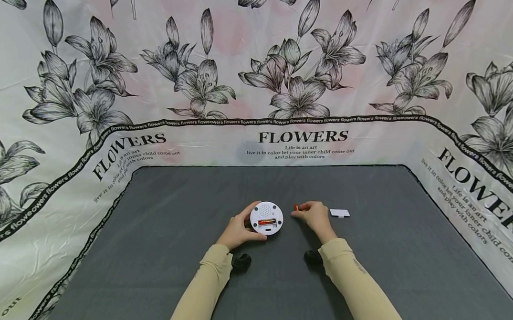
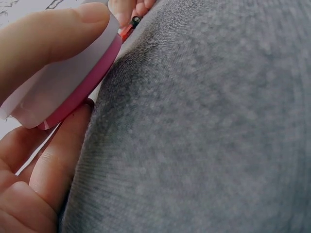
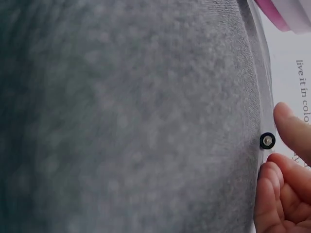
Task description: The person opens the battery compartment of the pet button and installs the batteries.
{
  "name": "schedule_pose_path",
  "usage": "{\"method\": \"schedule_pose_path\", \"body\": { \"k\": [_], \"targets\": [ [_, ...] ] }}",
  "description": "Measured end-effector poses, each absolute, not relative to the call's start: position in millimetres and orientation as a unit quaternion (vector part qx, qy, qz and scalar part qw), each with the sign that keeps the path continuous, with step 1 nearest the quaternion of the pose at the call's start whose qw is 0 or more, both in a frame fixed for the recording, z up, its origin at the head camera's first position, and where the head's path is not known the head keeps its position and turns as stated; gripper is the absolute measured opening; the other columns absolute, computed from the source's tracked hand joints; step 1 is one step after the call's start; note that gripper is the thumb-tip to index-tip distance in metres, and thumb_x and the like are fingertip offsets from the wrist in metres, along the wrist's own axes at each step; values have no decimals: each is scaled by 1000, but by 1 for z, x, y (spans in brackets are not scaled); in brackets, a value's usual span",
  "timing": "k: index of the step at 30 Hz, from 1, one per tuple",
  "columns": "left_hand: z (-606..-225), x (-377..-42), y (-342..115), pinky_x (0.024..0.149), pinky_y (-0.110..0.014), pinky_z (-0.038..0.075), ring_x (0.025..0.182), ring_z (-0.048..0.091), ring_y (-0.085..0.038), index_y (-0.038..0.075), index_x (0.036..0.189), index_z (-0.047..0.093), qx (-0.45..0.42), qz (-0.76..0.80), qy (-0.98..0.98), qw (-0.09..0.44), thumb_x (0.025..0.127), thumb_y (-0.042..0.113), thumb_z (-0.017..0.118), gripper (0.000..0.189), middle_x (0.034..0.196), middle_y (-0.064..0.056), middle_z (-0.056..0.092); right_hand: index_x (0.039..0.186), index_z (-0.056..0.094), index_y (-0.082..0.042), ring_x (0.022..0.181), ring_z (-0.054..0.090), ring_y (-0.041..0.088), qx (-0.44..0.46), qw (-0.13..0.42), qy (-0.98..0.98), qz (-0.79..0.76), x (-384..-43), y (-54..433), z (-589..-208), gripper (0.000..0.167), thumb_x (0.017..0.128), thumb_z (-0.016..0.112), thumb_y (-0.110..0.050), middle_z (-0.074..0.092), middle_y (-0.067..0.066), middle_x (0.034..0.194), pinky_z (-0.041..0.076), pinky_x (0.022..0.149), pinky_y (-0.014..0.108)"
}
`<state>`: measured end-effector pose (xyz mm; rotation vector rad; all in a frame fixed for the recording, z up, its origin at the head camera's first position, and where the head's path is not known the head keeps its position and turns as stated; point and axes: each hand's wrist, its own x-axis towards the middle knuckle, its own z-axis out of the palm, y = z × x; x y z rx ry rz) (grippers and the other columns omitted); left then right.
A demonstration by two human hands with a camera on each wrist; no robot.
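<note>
My left hand (image 1: 238, 231) grips a round white device (image 1: 266, 210) by its rim, thumb on one face and fingers on the other. Its underside faces up in the head view, with small holes, dark feet and an uncovered battery compartment where an orange battery (image 1: 267, 222) lies. A pink band (image 2: 82, 92) runs round the device in the left wrist view. To the right of it, my right hand (image 1: 318, 219) pinches another orange battery (image 1: 296, 207), apart from the device. That battery's dark end (image 3: 267, 141) shows between thumb and fingers in the right wrist view.
A small white battery cover (image 1: 339, 213) with a tab lies just right of my right hand. Dark grey cloth (image 1: 271, 293) covers the surface, bordered by white fabric printed with flowers and lettering (image 1: 303, 137). Dark rounded objects (image 1: 241, 263) sit by both wrists.
</note>
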<state>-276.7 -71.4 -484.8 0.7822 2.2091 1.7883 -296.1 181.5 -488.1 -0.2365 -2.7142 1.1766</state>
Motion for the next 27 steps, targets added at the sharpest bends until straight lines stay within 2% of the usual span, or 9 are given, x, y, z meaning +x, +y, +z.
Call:
{"method": "schedule_pose_path", "body": {
  "k": [5, 12, 19, 27],
  "targets": [
    [-484, -275, -72, 81, -29, 48, 107, 54, -17, 9, 145, 31, 263, 605, 746, 95, 65, 1, 84, 96, 124, -11, 54, 82, 71, 1, 74, 56, 26, -78, 87, -917, 382, -298, 179, -488, 26, 68, 83, -17, 65, 10, 79, 46, 68, 39],
    [-485, -274, -71, 80, -30, 49, 105, 56, -18, 13, 145, 31, 271, 606, 742, 91, 67, 1, 83, 94, 124, -11, 55, 80, 71, 1, 70, 56, 24, -67, 92, -915, 387, -296, 179, -490, 14, 72, 78, -8, 65, 9, 77, 44, 62, 35],
    [-485, -274, -71, 81, -30, 48, 106, 56, -19, 15, 145, 32, 268, 609, 740, 96, 67, 2, 82, 94, 124, -11, 54, 81, 71, -1, 65, 54, 21, -62, 97, -905, 410, -294, 183, -491, 13, 74, 75, -11, 64, 7, 74, 42, 57, 31],
    [-484, -275, -71, 82, -29, 48, 107, 55, -19, 15, 144, 32, 267, 608, 742, 97, 67, 1, 83, 94, 124, -12, 54, 86, 72, -3, 72, 55, 21, -36, 83, -898, 430, -291, 183, -485, 16, 76, 76, -15, 66, 7, 82, 43, 62, 31]
  ]
}}
